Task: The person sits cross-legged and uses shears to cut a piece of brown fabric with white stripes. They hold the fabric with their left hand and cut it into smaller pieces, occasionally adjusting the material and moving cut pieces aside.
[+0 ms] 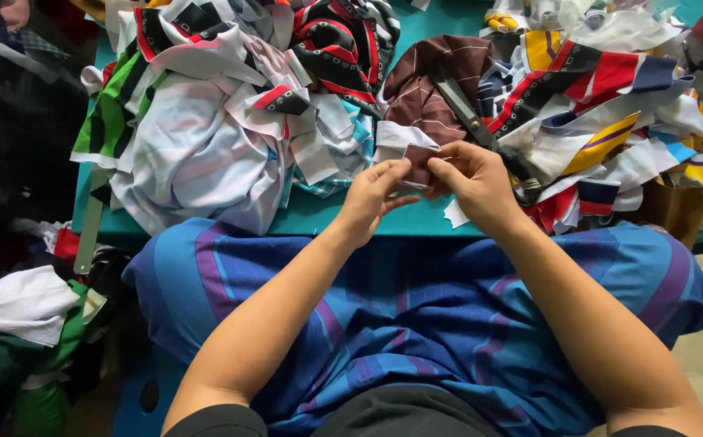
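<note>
1. Nearest my camera, from 5 to 8 o'clock, lies the blue cloth with purple stripes [416, 324] over the lap, the biggest thing in view; both forearms cross it.
2. Beyond it runs the teal table [343, 217], loaded with offcuts. At 10 o'clock sits a large heap of white, green and black striped fabric pieces [206, 121]; at 2 o'clock a heap of red, yellow, navy and white strips [610, 113]; at 12 o'clock a crumpled brown pinstriped cloth [432, 81].
3. Grey metal scissors [481, 129] lie at 1 o'clock, just beyond the right knuckles, blades pointing away. They are the one hard thing close by and I judge they crowd any reach forward.
4. My left hand [372, 198] and right hand [473, 182] meet just above centre, fingers curled, thumb and fingertips of each pinching opposite edges.
5. Between them is the small dark maroon fabric piece [419, 162], held over the table's near edge. I judge it light, limp and easily creased; the edges look like the best place to grip it.
</note>
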